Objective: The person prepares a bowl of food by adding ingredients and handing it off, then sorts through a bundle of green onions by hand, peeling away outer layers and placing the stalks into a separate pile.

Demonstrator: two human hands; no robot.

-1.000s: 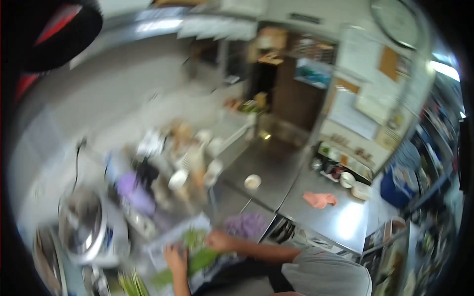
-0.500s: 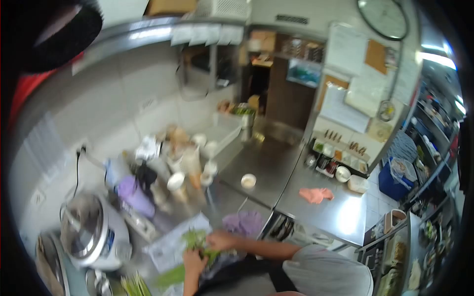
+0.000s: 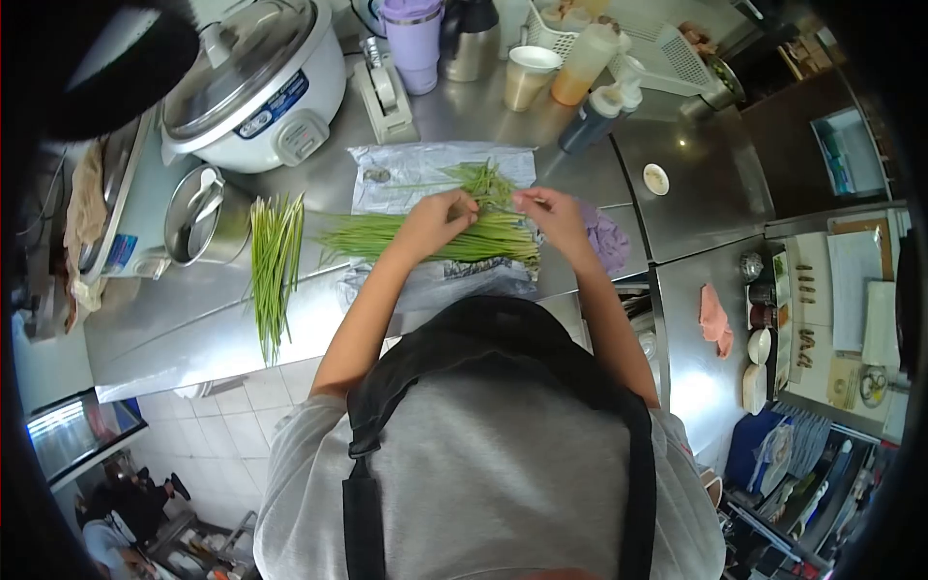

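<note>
A large pile of long, thin green stalks (image 3: pixel 387 235), which look like chives, lies on crumpled plastic and printed paper (image 3: pixel 391 164) on the steel counter. My left hand (image 3: pixel 437 224) is over the middle of the pile, thumb and fingers pinched together. Close by, my right hand (image 3: pixel 553 218) pinches at the pile's right end. A thin stalk seems to stretch between my fingertips, partly hidden by them. Short green trimmings (image 3: pixel 480 178) are heaped just beyond my hands. A separate bunch of stalks (image 3: pixel 275 271) with pale ends lies to the left.
Behind stand a rice cooker (image 3: pixel 253 92), a tape dispenser (image 3: pixel 386 101), a purple tumbler (image 3: pixel 414 48), a paper cup (image 3: pixel 530 77) and sauce bottles (image 3: pixel 586 63). A metal pot (image 3: pixel 206 217) with ladles is at left. A purple cloth (image 3: pixel 605 237) lies near my right hand.
My view has swung down and left, so the counter and stalks now fill the middle. Both hands stay at the stalks, and they now appear farther apart.
</note>
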